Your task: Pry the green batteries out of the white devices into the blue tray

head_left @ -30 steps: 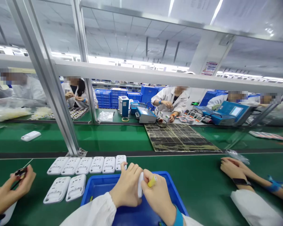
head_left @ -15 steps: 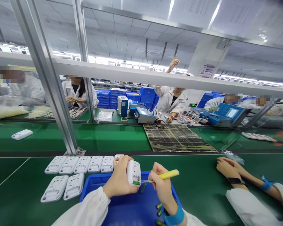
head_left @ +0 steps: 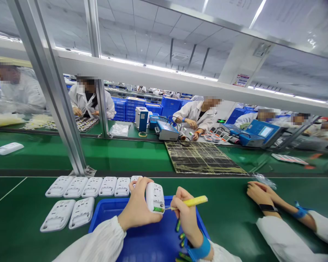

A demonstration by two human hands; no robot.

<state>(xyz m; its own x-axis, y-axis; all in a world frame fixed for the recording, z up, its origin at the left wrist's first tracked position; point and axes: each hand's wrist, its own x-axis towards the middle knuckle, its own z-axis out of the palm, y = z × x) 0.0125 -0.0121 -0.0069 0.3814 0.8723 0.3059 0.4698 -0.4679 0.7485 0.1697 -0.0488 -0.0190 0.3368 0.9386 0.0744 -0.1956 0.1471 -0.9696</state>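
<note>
My left hand [head_left: 138,207] grips a small white plastic device [head_left: 154,197], held upright over a blue tray [head_left: 142,240]; a green part shows at the device's lower edge. My right hand [head_left: 185,215] holds a yellow-handled tool [head_left: 192,202] whose thin tip touches the bottom of the device. Small green parts [head_left: 180,236] lie in the tray under my right wrist. White device shells [head_left: 84,187] lie in two rows left of the tray.
A co-worker's hands [head_left: 258,194] rest on the green belt at the right. A metal frame post [head_left: 54,94] rises at the left. A dark gridded mat [head_left: 202,158] lies beyond. People in white coats work at the far bench with blue instruments [head_left: 258,133].
My hands came apart from a tight clasp: the left turned the white device upright, the right drew the yellow tool out to its lower edge. The hands at the left edge have left view.
</note>
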